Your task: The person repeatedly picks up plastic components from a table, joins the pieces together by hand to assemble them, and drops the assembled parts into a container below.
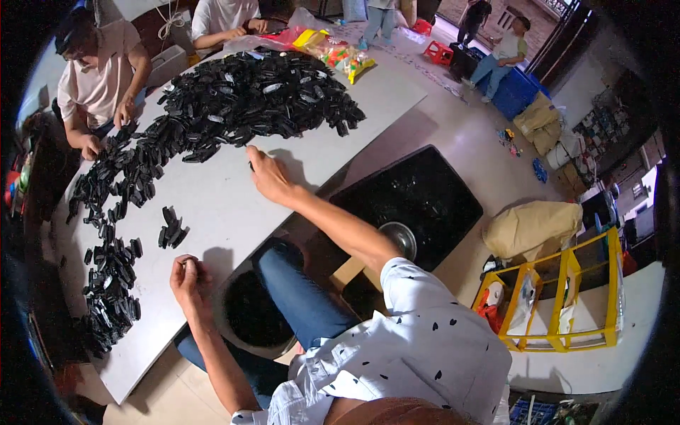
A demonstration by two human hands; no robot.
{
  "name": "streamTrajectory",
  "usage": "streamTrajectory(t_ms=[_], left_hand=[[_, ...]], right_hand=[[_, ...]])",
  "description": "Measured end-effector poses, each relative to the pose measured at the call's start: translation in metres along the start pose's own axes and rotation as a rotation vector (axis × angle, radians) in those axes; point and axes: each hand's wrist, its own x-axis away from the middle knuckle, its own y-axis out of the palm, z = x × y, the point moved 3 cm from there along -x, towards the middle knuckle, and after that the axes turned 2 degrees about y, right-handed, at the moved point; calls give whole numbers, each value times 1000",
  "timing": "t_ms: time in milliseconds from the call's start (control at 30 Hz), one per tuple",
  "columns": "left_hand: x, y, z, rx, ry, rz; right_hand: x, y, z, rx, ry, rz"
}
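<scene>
A large pile of small, elongated black plastic parts (pixel 241 99) covers the far part of the white table (pixel 234 195). More of them trail down the left side in a long heap (pixel 112 283). My right hand (pixel 270 176) is closed just short of the pile's near edge, and a bit of a black part peeks out at its fingertips. Over the table's near edge, my left hand (pixel 187 280) is closed with thumb and fingers together; what it holds, if anything, cannot be made out. A few black parts lie apart as a small cluster (pixel 171 228) beyond it.
Two people sit across the table; the left one's hands (pixel 124 113) touch the heap. Colourful plastic packages (pixel 333 53) lie behind the pile. Right of the table sits a black tub (pixel 418 191) with a metal bowl (pixel 398 239). A yellow-framed rack (pixel 559 301) stands further right.
</scene>
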Motion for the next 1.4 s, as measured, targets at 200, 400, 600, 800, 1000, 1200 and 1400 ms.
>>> streamTrajectory(t_ms=[200,400,600,800,1000,1200,1400], left_hand=[[14,-4,-20,61,-52,-2],[19,20,-24,365,-98,-45],[31,15,-19,265,-115,-42],[38,4,-25,264,-82,-49],[43,2,-21,351,-101,-27],[49,0,-21,202,-60,7],[50,-4,-25,-9,29,87]], right_hand=[[45,29,-47,-437,75,-277],[86,-3,-113,-507,8,-429],[98,-3,-143,-359,-243,-343],[111,0,-155,-176,-327,-290],[110,1,-161,-158,-346,-270],[116,2,-168,-44,-466,-298],[124,11,-169,17,-577,-360]])
